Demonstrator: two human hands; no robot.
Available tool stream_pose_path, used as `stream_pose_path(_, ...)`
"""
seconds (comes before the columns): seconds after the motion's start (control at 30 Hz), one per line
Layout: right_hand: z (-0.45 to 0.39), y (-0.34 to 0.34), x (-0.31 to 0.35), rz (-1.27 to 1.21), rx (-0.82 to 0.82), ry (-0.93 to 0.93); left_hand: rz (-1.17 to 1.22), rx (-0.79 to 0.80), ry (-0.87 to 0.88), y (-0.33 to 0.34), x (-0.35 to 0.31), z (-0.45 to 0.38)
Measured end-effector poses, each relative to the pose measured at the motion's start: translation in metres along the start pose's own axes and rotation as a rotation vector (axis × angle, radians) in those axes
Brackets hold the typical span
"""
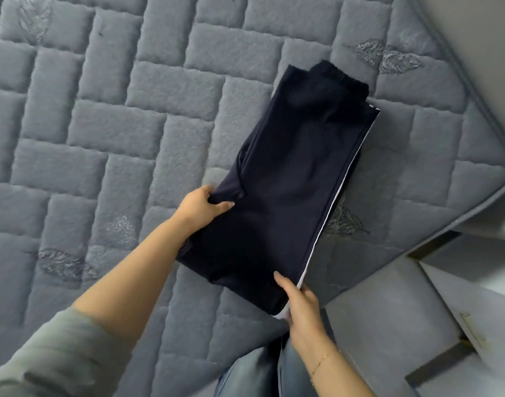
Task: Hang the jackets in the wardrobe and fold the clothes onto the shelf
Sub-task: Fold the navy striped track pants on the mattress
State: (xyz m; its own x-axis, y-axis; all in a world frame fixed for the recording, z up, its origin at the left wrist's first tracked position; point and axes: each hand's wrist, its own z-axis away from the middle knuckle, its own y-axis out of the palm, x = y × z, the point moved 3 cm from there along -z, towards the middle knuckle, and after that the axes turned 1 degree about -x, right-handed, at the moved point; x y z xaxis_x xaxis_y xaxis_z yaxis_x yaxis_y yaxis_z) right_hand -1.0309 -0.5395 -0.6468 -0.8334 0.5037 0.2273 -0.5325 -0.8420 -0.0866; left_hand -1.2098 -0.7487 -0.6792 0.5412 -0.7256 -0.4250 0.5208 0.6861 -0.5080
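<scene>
A grey quilted bed cover [108, 133] with stitched leaf motifs filled most of the frame, with pale furniture panels [434, 305] at the lower right. On it, right of centre, lay dark navy trousers [288, 181], folded lengthwise, a white stripe along their right edge and the elastic waistband toward the upper right. The left hand [201, 206] pinched a bunch of fabric at the trousers' left edge, thumb over the cloth. The right hand [298, 302] held the lower corner by the stripe, fingers straight on top; whether the thumb curled beneath could not be told. The next fold would likely go best if both grips lifted evenly, keeping the edges aligned and the layers from slipping.
</scene>
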Motion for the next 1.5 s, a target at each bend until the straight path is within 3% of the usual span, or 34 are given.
stream_pose_path(0.1,0.036,-0.025,-0.013,-0.026,0.034,0.098,0.142,-0.101,0.047,0.01,0.022,0.05)
stream_pose_path(0.2,0.067,-0.036,-0.005,-0.177,0.089,0.166,0.244,-0.073,0.153,0.005,0.016,0.08)
stream_pose_path(0.33,0.075,-0.041,0.047,-0.335,0.084,0.185,0.206,0.112,0.157,-0.023,-0.027,0.076)
stream_pose_path(0.43,0.064,-0.035,0.113,-0.394,0.181,0.217,0.409,0.373,0.0,-0.044,-0.071,0.053)
stream_pose_path(0.5,0.047,-0.028,0.164,-0.423,0.218,0.212,0.595,0.437,-0.065,-0.055,-0.102,0.033)
stream_pose_path(0.63,-0.006,-0.012,0.25,-0.472,0.249,0.235,0.805,0.366,-0.053,-0.058,-0.143,-0.015)
stream_pose_path(0.73,-0.048,-0.003,0.281,-0.404,0.317,0.175,0.517,0.34,0.047,-0.038,-0.149,-0.032)
stream_pose_path(0.8,-0.068,-0.003,0.289,-0.207,0.306,0.064,0.484,0.187,0.039,-0.019,-0.146,-0.039)
stream_pose_path(0.87,-0.082,-0.012,0.288,0.004,0.133,-0.117,0.551,0.046,0.041,-0.005,-0.141,-0.043)
stream_pose_path(0.93,-0.088,-0.027,0.281,0.11,-0.08,-0.303,0.519,0.047,0.035,0.003,-0.137,-0.042)
stream_pose_path(0.97,-0.088,-0.031,0.273,0.14,-0.098,-0.346,0.496,0.075,0.033,0.006,-0.136,-0.04)
stream_pose_path(1.1,-0.083,-0.024,0.24,0.137,0.068,-0.341,0.493,0.082,0.097,0.004,-0.134,-0.03)
stream_pose_path(1.2,-0.074,-0.01,0.248,0.107,-0.009,-0.615,0.591,0.028,0.166,-0.001,-0.123,-0.019)
stream_pose_path(1.3,-0.068,0.009,0.268,0.174,0.013,-0.858,0.723,-0.065,0.093,0.001,-0.101,-0.013)
stream_pose_path(1.4,-0.08,0.03,0.273,0.255,0.028,-0.807,0.636,-0.153,-0.063,0.013,-0.086,-0.023)
stream_pose_path(1.5,-0.096,0.034,0.267,0.263,-0.12,-0.694,0.405,-0.292,-0.083,0.02,-0.09,-0.039)
